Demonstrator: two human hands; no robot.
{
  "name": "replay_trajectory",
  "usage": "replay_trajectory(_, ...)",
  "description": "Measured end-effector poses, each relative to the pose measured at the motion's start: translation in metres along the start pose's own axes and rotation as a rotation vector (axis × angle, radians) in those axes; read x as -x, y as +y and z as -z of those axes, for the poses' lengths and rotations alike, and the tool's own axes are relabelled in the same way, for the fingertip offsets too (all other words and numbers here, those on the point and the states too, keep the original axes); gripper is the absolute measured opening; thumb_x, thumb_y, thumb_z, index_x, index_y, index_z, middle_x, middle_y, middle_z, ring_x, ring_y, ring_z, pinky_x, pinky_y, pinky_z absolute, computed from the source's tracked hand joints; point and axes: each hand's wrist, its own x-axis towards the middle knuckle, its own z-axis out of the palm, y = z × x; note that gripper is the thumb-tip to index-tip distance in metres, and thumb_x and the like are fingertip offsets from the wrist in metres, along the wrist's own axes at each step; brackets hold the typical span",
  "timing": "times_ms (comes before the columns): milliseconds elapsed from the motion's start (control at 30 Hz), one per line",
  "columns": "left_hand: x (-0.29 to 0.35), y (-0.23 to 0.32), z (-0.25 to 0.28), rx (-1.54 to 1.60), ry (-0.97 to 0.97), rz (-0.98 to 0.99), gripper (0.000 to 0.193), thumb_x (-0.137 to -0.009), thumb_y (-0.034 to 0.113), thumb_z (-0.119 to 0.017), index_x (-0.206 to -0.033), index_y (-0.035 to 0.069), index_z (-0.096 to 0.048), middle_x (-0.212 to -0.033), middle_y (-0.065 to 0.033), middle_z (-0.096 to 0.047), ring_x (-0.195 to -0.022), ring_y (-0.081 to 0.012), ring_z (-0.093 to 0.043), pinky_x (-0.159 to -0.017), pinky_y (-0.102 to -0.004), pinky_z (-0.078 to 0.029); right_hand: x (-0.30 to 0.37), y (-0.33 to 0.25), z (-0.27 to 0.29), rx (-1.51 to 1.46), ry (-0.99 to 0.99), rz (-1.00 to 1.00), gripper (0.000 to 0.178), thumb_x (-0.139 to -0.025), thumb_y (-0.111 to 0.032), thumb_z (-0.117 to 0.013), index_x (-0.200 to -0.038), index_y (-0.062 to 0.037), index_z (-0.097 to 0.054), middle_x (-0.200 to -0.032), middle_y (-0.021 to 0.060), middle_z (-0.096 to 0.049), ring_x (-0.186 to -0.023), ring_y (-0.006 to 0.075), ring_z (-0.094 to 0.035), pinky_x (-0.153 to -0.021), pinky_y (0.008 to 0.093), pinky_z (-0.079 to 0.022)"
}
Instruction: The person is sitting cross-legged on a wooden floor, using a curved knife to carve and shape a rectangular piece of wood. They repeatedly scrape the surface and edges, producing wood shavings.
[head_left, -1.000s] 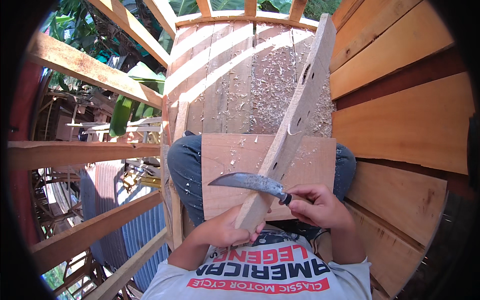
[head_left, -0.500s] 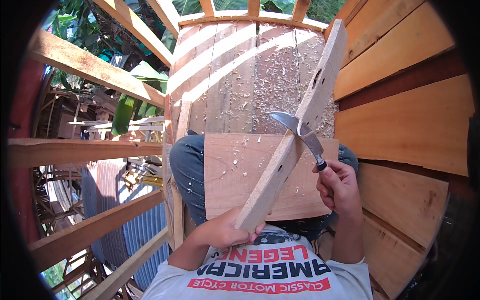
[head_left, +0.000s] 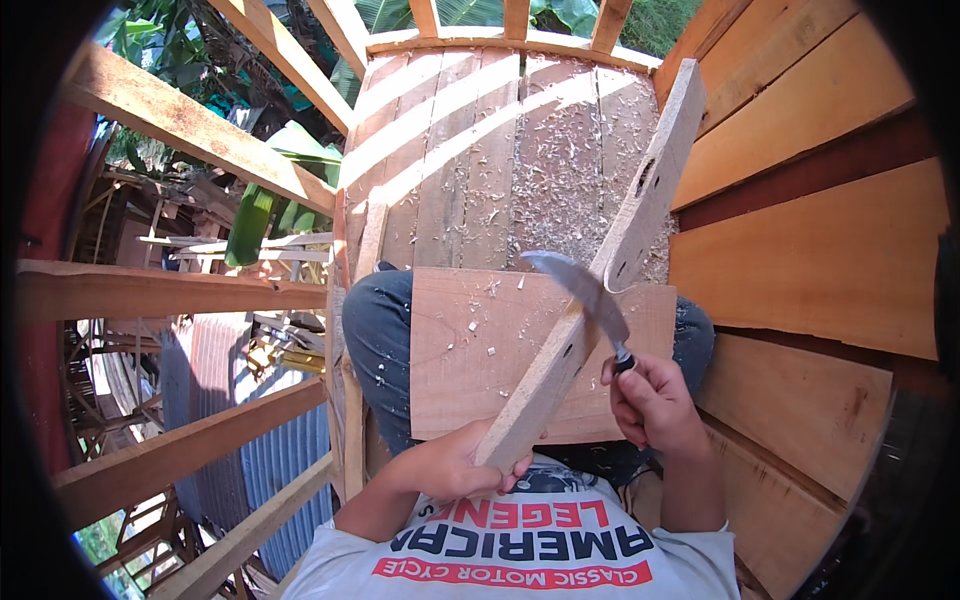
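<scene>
My left hand (head_left: 463, 462) is wrapped round the near end of a long, narrow wooden bar (head_left: 527, 402) with dark slots and holes in its side. The bar slants up and away to the right, over a flat wooden board (head_left: 455, 350) lying across my lap. My right hand (head_left: 655, 402) grips the short dark handle of a hand tool with a curved, pointed metal blade (head_left: 590, 290). The blade passes over the middle of the bar, its tip out to the left; I cannot tell whether it touches the wood.
Pale wood shavings (head_left: 560, 150) litter the plank floor (head_left: 440, 200) ahead. Wooden rails (head_left: 170, 290) stand open on the left, above corrugated sheets (head_left: 275, 470) and loose timber. Overlapping boards (head_left: 800, 255) wall in the right side. A few chips lie on the lap board.
My right hand and the curved-bladed tool have moved down and left, toward me along the bar, with the blade turned more side-on. My left hand keeps its hold; the bar barely shifts.
</scene>
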Motion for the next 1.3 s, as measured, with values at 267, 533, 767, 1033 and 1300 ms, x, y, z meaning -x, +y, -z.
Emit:
replay_trajectory(267,0.005,-0.005,0.003,-0.021,-0.002,-0.029,0.059,-0.073,0.002,-0.055,-0.129,0.0,-0.037,-0.092,-0.0036,-0.052,-0.08,-0.0102,-0.054,-0.07,-0.0223,-0.045,-0.004,0.0,-0.013,0.209,-0.207,-0.013,0.021,-0.098,-0.02,-0.053,-0.101,0.0007,-0.059,-0.058,-0.0025,-0.045,-0.04,0.0017,-0.038,-0.034,0.019,-0.028)
replay_trajectory(533,0.007,-0.002,0.005,0.011,0.022,-0.041,0.028,-0.074,0.001,-0.051,-0.102,0.002,-0.048,-0.086,-0.0032,-0.051,-0.075,-0.0097,-0.054,-0.064,-0.0216,-0.045,-0.015,-0.011,0.002,0.069,-0.024,-0.036,0.022,-0.099,-0.021,-0.051,-0.102,0.0001,-0.056,-0.058,-0.0031,-0.044,-0.04,0.003,-0.037,-0.036,0.0191,-0.027)
replay_trajectory(767,0.005,-0.009,0.008,0.016,0.0,-0.045,0.038,-0.073,0.0,-0.051,-0.11,0.001,-0.044,-0.088,-0.0035,-0.051,-0.077,-0.0106,-0.054,-0.066,-0.0227,-0.045,-0.022,-0.015,0.009,0.156,0.042,0.041,0.021,-0.098,-0.024,-0.052,-0.094,-0.0025,-0.052,-0.054,-0.0022,-0.04,-0.036,0.0045,-0.034,-0.033,0.0199,-0.027)
replay_trajectory(1033,0.009,-0.003,0.011,0.079,-0.003,-0.011,0.053,-0.073,0.003,-0.052,-0.124,0.0,-0.038,-0.094,-0.0049,-0.052,-0.079,-0.0112,-0.054,-0.069,-0.0234,-0.046,-0.033,-0.02,0.017,-0.01,0.09,0.086,0.024,-0.101,-0.024,-0.046,-0.097,-0.0016,-0.056,-0.057,-0.0035,-0.04,-0.038,0.0031,-0.037,-0.034,0.0194,-0.028)
replay_trajectory(1300,0.002,-0.009,0.011,0.013,0.008,0.0,0.061,-0.072,0.005,-0.053,-0.13,-0.002,-0.035,-0.096,-0.0055,-0.05,-0.079,-0.0105,-0.054,-0.066,-0.0208,-0.045,-0.026,-0.018,0.014,0.142,-0.157,-0.043,0.022,-0.099,-0.024,-0.05,-0.097,-0.0026,-0.055,-0.056,-0.003,-0.043,-0.036,0.0025,-0.036,-0.032,0.0181,-0.027)
